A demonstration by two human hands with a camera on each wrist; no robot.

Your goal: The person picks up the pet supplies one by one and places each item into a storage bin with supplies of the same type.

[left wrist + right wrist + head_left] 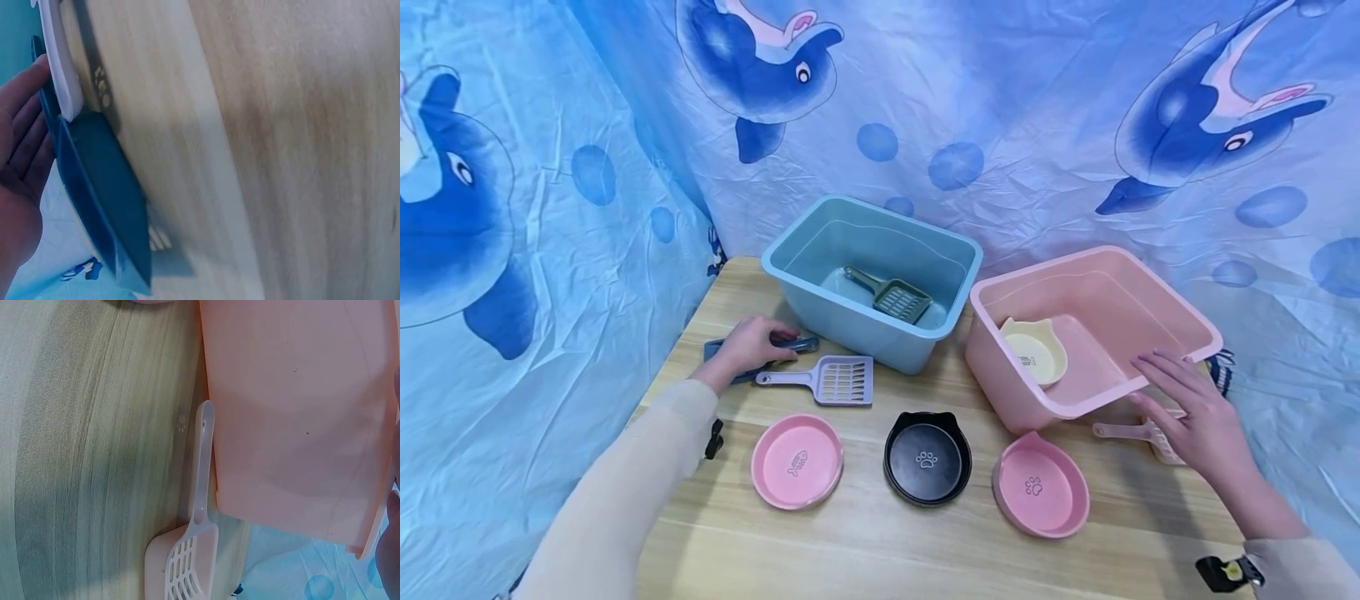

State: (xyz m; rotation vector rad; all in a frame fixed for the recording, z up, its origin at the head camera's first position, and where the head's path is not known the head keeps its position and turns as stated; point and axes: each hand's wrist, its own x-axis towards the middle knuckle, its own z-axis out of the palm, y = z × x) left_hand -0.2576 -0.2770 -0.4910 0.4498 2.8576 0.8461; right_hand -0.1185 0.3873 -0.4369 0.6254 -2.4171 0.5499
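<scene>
My left hand (751, 343) grips the handle of a dark blue litter scoop (713, 350) at the table's left edge. In the left wrist view, fingers lie along that blue scoop (106, 181), with the pale handle of a lilac litter scoop (62, 69) alongside. The lilac scoop (844, 381) lies flat in front of a blue litter box (850, 321). My right hand (1198, 408) is at the near right rim of a pink litter box (1000, 375), fingers extended over it. Below that hand, a pale pink scoop (201, 475) lies beside the box.
A green scoop (901, 300) lies in the blue box; a cream cat-ear bowl (1037, 350) sits inside the pink one. Along the front stand a pink bowl (797, 461), a black bowl (927, 458) and another pink bowl (1043, 487). A dolphin-print curtain (1000, 108) surrounds the wooden table (880, 558).
</scene>
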